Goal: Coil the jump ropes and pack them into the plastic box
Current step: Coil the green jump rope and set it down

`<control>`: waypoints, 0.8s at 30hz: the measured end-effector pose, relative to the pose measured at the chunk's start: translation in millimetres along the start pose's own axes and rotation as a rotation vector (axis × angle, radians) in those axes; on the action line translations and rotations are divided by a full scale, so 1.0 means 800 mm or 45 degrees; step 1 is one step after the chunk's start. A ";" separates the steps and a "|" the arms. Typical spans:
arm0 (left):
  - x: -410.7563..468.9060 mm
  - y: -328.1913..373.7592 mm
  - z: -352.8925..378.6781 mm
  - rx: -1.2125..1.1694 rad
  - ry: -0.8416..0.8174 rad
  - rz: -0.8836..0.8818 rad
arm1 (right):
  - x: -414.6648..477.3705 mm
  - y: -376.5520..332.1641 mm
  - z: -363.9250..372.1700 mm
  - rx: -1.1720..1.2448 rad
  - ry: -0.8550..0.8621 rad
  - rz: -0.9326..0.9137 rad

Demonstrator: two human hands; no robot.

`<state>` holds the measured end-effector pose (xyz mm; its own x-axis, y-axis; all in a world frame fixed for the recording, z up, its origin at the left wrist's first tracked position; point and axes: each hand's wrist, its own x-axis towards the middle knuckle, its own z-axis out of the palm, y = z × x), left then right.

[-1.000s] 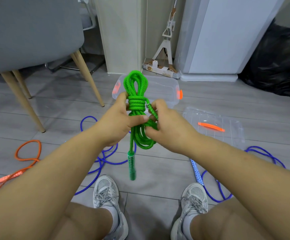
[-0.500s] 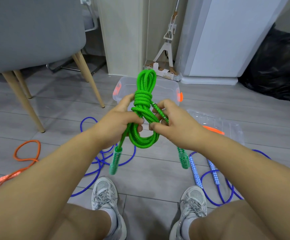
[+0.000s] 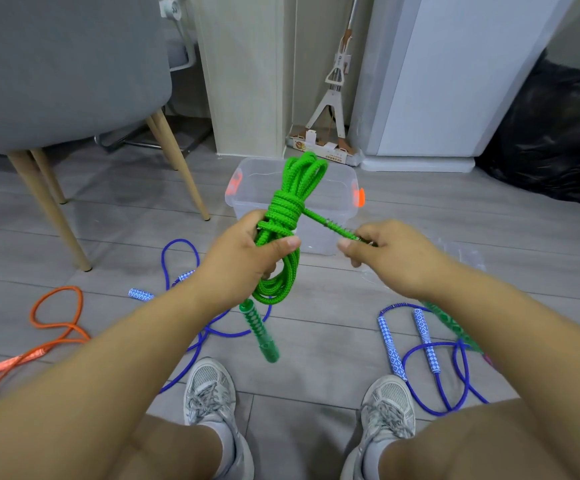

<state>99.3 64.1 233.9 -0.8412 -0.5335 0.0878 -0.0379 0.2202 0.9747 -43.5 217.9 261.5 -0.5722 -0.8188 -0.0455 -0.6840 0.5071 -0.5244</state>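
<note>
Right hand (image 3: 390, 256) drew outward; rope (image 3: 283, 209) tail seemingly between fingertips (image 3: 345, 244).

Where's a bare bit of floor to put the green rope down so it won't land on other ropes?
Bare floor lies in the middle, between the left blue rope and the right blue rope, ahead of the shoes. More lies right of the plastic box, toward the black bag. Crowded: the orange rope at left, and both blue tangles.
</note>
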 end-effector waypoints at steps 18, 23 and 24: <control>0.006 0.001 -0.001 0.069 -0.074 0.026 | -0.009 0.004 -0.029 1.267 -0.126 -0.083; 0.008 0.009 0.003 -0.002 -0.113 0.001 | -0.012 0.003 -0.034 1.527 -0.133 -0.124; 0.008 0.011 0.001 -0.027 -0.125 -0.009 | -0.013 0.004 -0.035 1.525 -0.111 -0.128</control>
<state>93.1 63.5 242.8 -0.8898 -0.4522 0.0613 -0.0336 0.1988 0.9795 -52.6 235.5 283.9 -0.4764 -0.8792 0.0079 0.1563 -0.0936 -0.9833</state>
